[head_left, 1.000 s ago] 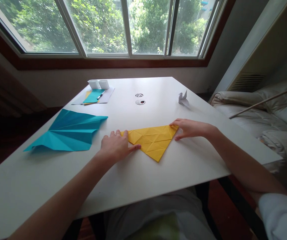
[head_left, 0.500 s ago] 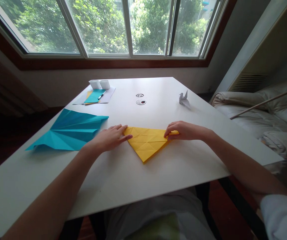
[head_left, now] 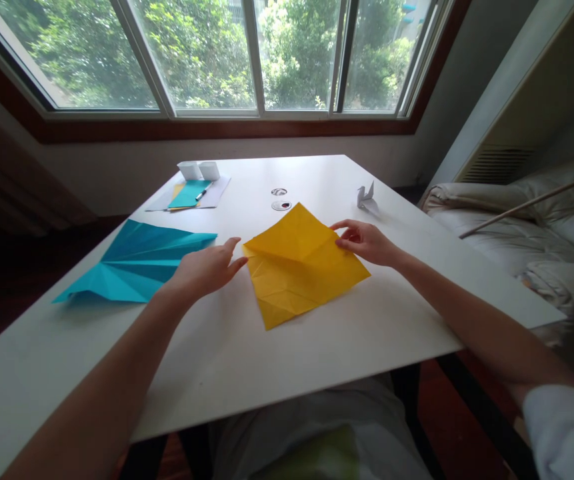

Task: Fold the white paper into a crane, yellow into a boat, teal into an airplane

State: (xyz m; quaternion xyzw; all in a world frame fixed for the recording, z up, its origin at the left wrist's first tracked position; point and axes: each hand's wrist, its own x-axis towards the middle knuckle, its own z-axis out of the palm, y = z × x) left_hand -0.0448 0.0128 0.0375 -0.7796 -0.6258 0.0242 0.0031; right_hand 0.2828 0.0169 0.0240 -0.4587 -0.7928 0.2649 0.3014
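A yellow sheet of paper [head_left: 297, 267], marked by crease lines, lies spread out on the white table in front of me. One corner points away toward the window and another toward my lap. At its upper right edge, my right hand [head_left: 364, 241] pinches the paper between thumb and fingers. My left hand [head_left: 209, 267] is open just beside the left corner, thumb and fingers apart, with nothing in it. Left of that hand rests a creased blue sheet of paper [head_left: 137, 257], its folds standing up a little and partly covered by my hand.
A white paper crane [head_left: 367, 197] stands at the back right. At the back left, small white paper boxes [head_left: 209, 171] and a pen [head_left: 203, 193] sit on stacked sheets [head_left: 187, 195]. Two round inserts [head_left: 281, 205] mark the table's middle. A sofa [head_left: 517, 227] is to the right.
The yellow paper has gone from a folded triangle to a spread-out sheet. My left hand has let go and shifted slightly left; my right hand has moved a little up with the paper's edge.
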